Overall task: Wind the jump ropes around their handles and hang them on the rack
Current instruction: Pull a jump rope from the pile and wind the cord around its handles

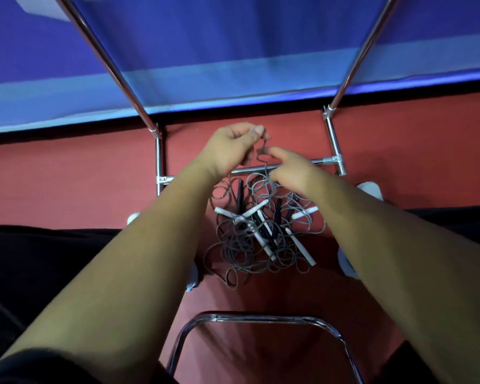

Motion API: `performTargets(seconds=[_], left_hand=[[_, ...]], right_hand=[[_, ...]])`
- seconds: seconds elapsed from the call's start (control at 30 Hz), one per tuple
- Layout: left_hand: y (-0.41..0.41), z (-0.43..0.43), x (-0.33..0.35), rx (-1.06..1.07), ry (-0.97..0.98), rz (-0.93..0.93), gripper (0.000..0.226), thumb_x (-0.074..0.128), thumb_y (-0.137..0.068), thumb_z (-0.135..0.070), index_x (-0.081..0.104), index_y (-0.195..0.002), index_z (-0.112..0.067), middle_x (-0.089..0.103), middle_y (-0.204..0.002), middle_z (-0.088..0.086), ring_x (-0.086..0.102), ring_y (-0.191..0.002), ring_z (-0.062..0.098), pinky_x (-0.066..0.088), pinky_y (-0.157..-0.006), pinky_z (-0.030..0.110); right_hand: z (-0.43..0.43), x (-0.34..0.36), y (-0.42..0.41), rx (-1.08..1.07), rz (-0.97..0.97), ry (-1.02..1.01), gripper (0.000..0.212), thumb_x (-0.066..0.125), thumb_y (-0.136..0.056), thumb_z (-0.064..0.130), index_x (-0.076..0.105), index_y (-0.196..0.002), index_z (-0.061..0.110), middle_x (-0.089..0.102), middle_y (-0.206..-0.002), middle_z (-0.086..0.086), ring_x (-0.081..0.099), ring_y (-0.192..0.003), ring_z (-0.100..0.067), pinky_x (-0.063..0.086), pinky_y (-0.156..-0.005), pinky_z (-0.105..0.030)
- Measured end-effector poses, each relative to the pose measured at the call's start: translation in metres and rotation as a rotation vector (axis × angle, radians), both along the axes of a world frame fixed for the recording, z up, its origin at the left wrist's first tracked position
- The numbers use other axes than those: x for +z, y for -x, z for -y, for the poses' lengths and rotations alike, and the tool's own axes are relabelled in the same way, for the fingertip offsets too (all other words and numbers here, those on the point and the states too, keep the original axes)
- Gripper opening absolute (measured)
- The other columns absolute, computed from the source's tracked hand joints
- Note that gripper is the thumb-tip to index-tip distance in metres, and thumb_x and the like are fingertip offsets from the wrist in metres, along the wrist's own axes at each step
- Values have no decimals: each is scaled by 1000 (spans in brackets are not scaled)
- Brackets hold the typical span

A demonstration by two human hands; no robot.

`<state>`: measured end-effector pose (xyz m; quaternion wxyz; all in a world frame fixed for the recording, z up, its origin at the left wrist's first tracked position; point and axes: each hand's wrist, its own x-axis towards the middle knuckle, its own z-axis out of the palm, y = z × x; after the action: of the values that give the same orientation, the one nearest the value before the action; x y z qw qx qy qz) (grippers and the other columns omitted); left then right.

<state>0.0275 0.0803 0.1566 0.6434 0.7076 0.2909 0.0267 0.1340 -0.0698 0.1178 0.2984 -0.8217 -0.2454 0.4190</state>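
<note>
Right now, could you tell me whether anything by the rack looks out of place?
The grey-corded jump ropes with white and black handles lie tangled on the red floor, none hung on the visible bars of the chrome tube rack. The left hand pinches one cord.

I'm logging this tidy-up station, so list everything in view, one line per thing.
jump ropes: one tangled pile, number unclear; grey cords, white and black handles; on the floor, just this side of the rack
rack: one; chrome tubing; beyond the pile
floor: red; under everything
banner: one; blue; behind the rack
bent tube: one; chrome; nearest the person
left hand: pinches a grey cord lifted above the pile
right hand: on the cords by the rack's crossbar; grip hidden
</note>
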Motion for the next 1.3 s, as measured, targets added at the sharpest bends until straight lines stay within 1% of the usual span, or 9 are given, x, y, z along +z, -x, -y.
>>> performTargets(seconds=[0.07,0.17,0.27,0.4,0.67,0.93,1.0,1.1,1.3], left_hand=[[1,3,35,21,18,89,30,56,-110,-29,75,-109,-6,52,-62,4,46,-56,16,50,-65,32],[5,11,86,-5,34,178,33,55,-110,-30,74,-110,-2,53,-69,7,49,-62,20,51,-72,39],[7,19,139,-20,-36,264,31,56,-109,-31,76,-104,-8,53,-76,9,50,-70,22,47,-71,38],[10,31,214,-22,-113,382,32,52,-111,-32,75,-102,-13,59,-83,5,55,-77,19,52,-76,34],[23,35,315,91,-267,544,34,50,-111,-37,72,-97,-15,61,-81,1,56,-77,14,49,-74,32],[30,4,255,215,-9,149,54,41,-107,-63,64,-117,-16,75,-105,5,68,-91,26,55,-86,42],[33,5,222,116,96,-36,42,43,-109,-46,61,-124,-12,76,-112,13,70,-97,34,52,-86,42],[28,14,195,-267,-199,-313,42,63,-96,-26,58,-138,-22,73,-128,6,72,-112,29,53,-96,39],[9,33,165,-595,-307,-310,33,74,-97,-14,71,-130,-16,72,-123,-9,65,-122,12,49,-103,17]], right_hand=[[2,27,1,35,6,-45,70,65,-83,9,57,-129,62,72,-99,-4,61,-60,-13,47,-56,-28],[6,67,6,35,19,-166,65,77,-83,21,59,-138,52,70,-130,-3,65,-118,-18,52,-97,-36],[0,105,14,73,-16,-298,54,86,-82,22,66,-131,34,68,-136,10,59,-131,-8,44,-115,-31],[-4,146,26,-16,53,-389,21,88,-79,37,78,-97,32,81,-106,6,75,-110,-19,57,-101,-40],[13,238,41,-3,287,-389,22,62,-105,40,78,-99,26,81,-93,15,76,-92,-13,59,-91,-41],[30,251,37,-187,133,-423,19,63,-105,39,75,-105,23,83,-90,1,80,-74,-22,63,-63,-36],[28,246,32,-278,52,-427,20,62,-106,38,73,-105,21,82,-92,-5,79,-70,-24,61,-56,-32],[24,248,21,-347,12,-451,22,62,-107,39,72,-109,20,81,-93,-5,79,-70,-26,59,-53,-30],[26,254,1,-571,-131,-623,26,64,-106,38,72,-111,14,83,-89,-6,80,-69,-26,62,-56,-32]])
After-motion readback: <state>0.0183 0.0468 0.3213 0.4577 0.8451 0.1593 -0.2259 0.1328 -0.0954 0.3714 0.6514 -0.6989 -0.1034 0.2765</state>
